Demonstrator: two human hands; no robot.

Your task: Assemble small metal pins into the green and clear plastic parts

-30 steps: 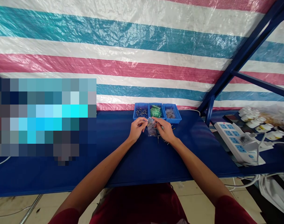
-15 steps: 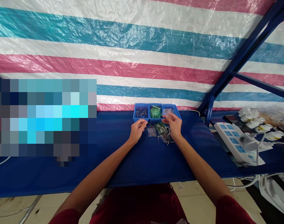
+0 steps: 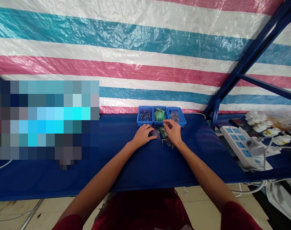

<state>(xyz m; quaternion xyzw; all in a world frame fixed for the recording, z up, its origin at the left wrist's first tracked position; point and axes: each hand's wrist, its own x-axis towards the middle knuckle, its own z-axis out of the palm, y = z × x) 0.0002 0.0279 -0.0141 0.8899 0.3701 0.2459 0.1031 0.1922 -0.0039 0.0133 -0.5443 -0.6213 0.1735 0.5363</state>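
Note:
My left hand [image 3: 143, 135] rests palm down at the left side of a small pile, thumb and fingers apart, beside a clear plastic bag [image 3: 156, 133]. My right hand [image 3: 173, 132] is over the pile's right side with fingers bent and fingertips close together; anything between them is too small to make out. Below it lie a green bag [image 3: 163, 131] and loose metal rivets [image 3: 169, 144], partly hidden by the hand. Just behind stand three blue bins: one with similar metal pieces [image 3: 145, 115], one with green bags [image 3: 160, 115], one with clear bags [image 3: 175, 117].
A blue-covered table [image 3: 145, 169] spans the view, with a striped tarp [image 3: 145, 70] behind. To the right are a blue metal frame [image 3: 216, 111], a white power strip [image 3: 241, 145] with cables, and several white bottles [image 3: 265, 126]. A pixelated patch hides the left side.
My right hand has moved left and down from the right bin, where a clear bag now lies. My left hand has opened and shifted right and down to the pile's edge.

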